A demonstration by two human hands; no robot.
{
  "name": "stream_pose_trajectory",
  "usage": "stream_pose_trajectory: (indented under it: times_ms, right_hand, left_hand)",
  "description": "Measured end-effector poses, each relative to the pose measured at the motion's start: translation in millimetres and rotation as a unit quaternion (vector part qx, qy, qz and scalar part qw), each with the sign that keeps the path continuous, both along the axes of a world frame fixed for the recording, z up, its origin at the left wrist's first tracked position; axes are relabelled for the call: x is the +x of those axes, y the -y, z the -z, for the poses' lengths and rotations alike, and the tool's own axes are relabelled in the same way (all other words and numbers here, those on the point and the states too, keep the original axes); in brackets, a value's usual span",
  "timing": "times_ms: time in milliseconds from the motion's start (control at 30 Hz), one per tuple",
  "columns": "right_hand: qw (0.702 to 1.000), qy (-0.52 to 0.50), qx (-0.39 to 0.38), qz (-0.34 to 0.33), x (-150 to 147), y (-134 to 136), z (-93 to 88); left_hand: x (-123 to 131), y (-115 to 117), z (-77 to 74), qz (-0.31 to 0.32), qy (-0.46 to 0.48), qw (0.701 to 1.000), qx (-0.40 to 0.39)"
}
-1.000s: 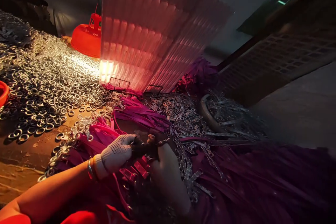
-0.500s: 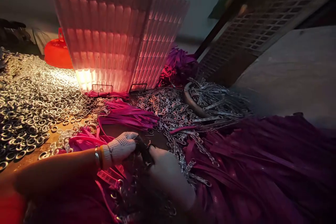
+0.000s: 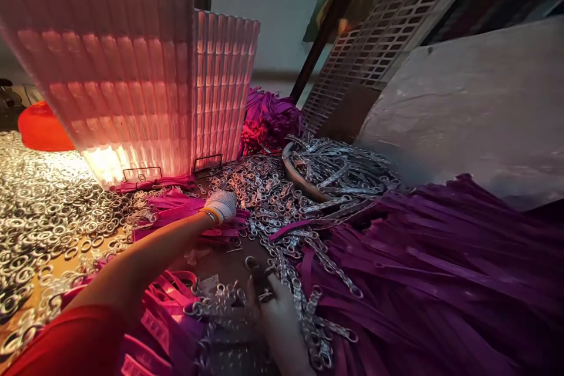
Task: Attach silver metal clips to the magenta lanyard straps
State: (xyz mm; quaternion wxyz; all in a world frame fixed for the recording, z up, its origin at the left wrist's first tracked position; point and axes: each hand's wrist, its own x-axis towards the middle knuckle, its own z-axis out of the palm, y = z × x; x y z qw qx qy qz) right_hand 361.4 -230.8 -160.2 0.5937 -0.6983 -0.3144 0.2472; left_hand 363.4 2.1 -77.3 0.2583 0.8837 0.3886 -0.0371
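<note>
My left hand (image 3: 221,204), in a white dotted glove, reaches forward over the far magenta straps (image 3: 176,210). Its fingers point away at the edge of a heap of short metal chain pieces (image 3: 253,188) and are hidden behind the back of the hand. Nearer to me, my right hand (image 3: 279,305) is closed around something dark and hard to make out in the shadow. A metal ring (image 3: 251,263) shows at its far end. Below the hands lie more chain pieces (image 3: 224,305) and bright pink straps (image 3: 171,294).
Metal rings (image 3: 53,205) are heaped at the left under an orange lamp shade (image 3: 44,127). Ribbed translucent panels (image 3: 132,70) stand behind. A round-rimmed container (image 3: 304,182) holds chains. Long purple straps (image 3: 432,270) cover the right side, before a pale sheet (image 3: 467,106).
My left hand has left the dark thing it was at with my right hand and moved forward to the chain heap. My right hand stays low and near. The view has shifted right.
</note>
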Motion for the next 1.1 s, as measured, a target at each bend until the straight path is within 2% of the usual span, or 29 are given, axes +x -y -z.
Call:
stream_pose_trajectory:
  times_ms: [100,167,233,300,333,400,467,500,567,667,733,800,900,933,1000,1100]
  right_hand:
    - [0.999,-0.031,-0.009,-0.037,-6,-2,2.7]
    - [0.998,-0.019,-0.006,-0.059,-4,-3,-3.5]
    - [0.997,0.007,0.012,-0.079,0,-5,-15.9]
    - [0.993,0.05,0.038,-0.102,2,-9,-31.7]
    - [0.989,0.075,0.05,-0.114,2,-12,-39.9]
    - [0.979,0.148,0.044,-0.132,-3,-18,-54.9]
    - [0.96,0.246,-0.011,-0.136,-15,-22,-67.2]
    - [0.944,0.295,-0.051,-0.138,-22,-24,-72.4]
    - [0.906,0.375,-0.122,-0.151,-37,-25,-80.8]
    - [0.859,0.446,-0.172,-0.186,-56,-24,-88.5]
    - [0.832,0.48,-0.189,-0.202,-66,-22,-90.0]
    - [0.814,0.504,-0.202,-0.208,-71,-20,-88.9]
    - [0.814,0.5,-0.217,-0.203,-73,-18,-85.2]
    - [0.82,0.488,-0.222,-0.199,-73,-17,-84.5]
    - [0.841,0.459,-0.214,-0.193,-72,-16,-85.3]
    - [0.858,0.422,-0.184,-0.227,-71,-16,-92.2]
  left_hand:
    - [15,-3,7.3,0.018,-0.029,0.999,0.038]
    - [10,2,4.6,0.031,-0.02,0.998,0.054]
    - [-9,10,-4.1,0.046,0.005,0.997,0.062]
    - [-40,20,-15.5,0.069,0.027,0.996,0.05]
    - [-59,27,-21.0,0.076,0.045,0.996,0.013]
    - [-99,42,-30.1,0.068,0.113,0.983,-0.126]
    - [-137,60,-36.4,0.021,0.206,0.94,-0.272]
    - [-153,69,-38.8,-0.012,0.24,0.916,-0.32]
    - [-177,85,-42.3,-0.062,0.263,0.895,-0.354]
    - [-196,102,-44.2,-0.095,0.234,0.909,-0.332]
    - [-201,107,-41.7,-0.08,0.211,0.939,-0.258]
    - [-204,110,-35.9,-0.037,0.199,0.969,-0.144]
    - [-208,111,-23.6,0.064,0.186,0.98,-0.025]
    - [-210,110,-19.8,0.086,0.185,0.979,-0.019]
    - [-215,109,-14.3,0.1,0.191,0.975,-0.055]
    - [-221,106,-11.6,0.046,0.207,0.968,-0.137]
